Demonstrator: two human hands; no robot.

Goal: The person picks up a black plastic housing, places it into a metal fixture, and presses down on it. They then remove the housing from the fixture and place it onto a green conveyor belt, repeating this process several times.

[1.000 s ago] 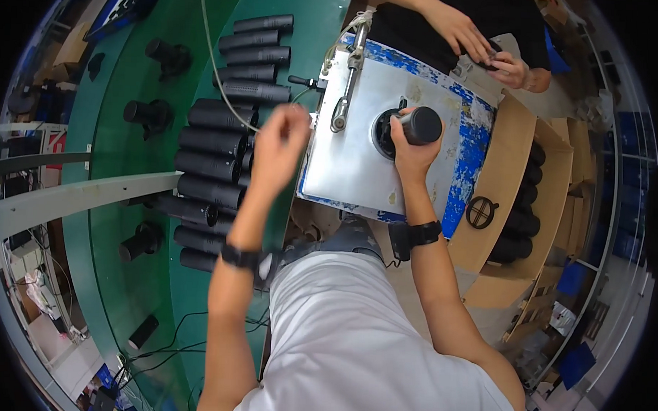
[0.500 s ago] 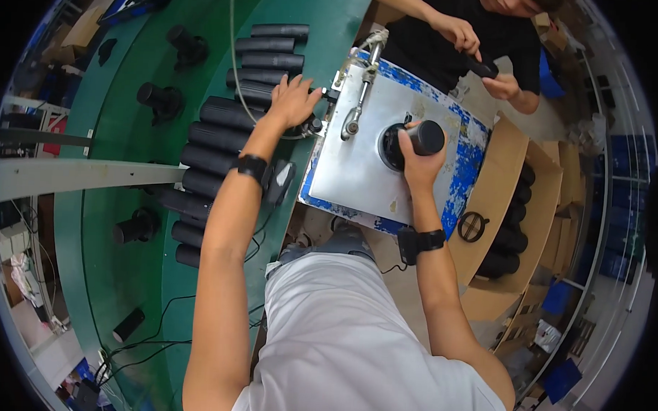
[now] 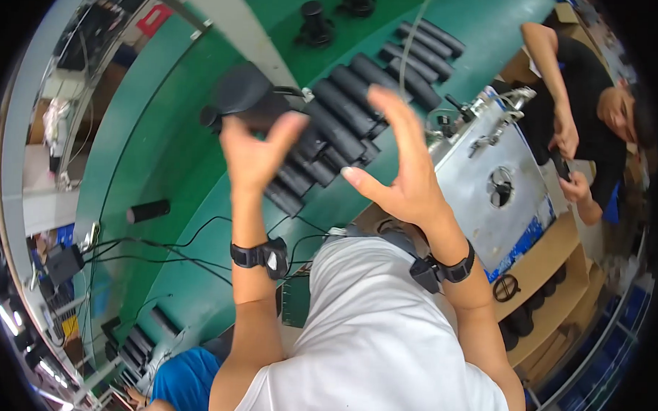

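Note:
My left hand [image 3: 257,156] grips a black cylindrical part with a wide flange [image 3: 244,94], raised over the green bench. The part hides some of its fingers, and motion blurs the hand. To its right, my right hand [image 3: 410,176] is open and holds nothing, thumb and fingers spread. Beyond and between both hands lies a row of black tubes [image 3: 339,112] on the bench. On the right stands a metal plate fixture [image 3: 464,188], its round spoked opening [image 3: 500,187] uncovered.
A grey post [image 3: 241,21] crosses above the green bench [image 3: 178,164]. Black cables [image 3: 186,253] trail over the bench near a loose tube [image 3: 148,211]. A cardboard box [image 3: 551,286] with black parts stands at right. A co-worker [image 3: 590,106] handles a dark piece; blue clothing [image 3: 186,382] shows lower left.
The view has swung left. My right hand has left the fixture, and the flanged cylinder it held there is now at my left hand. My left hand has moved away from the tubes.

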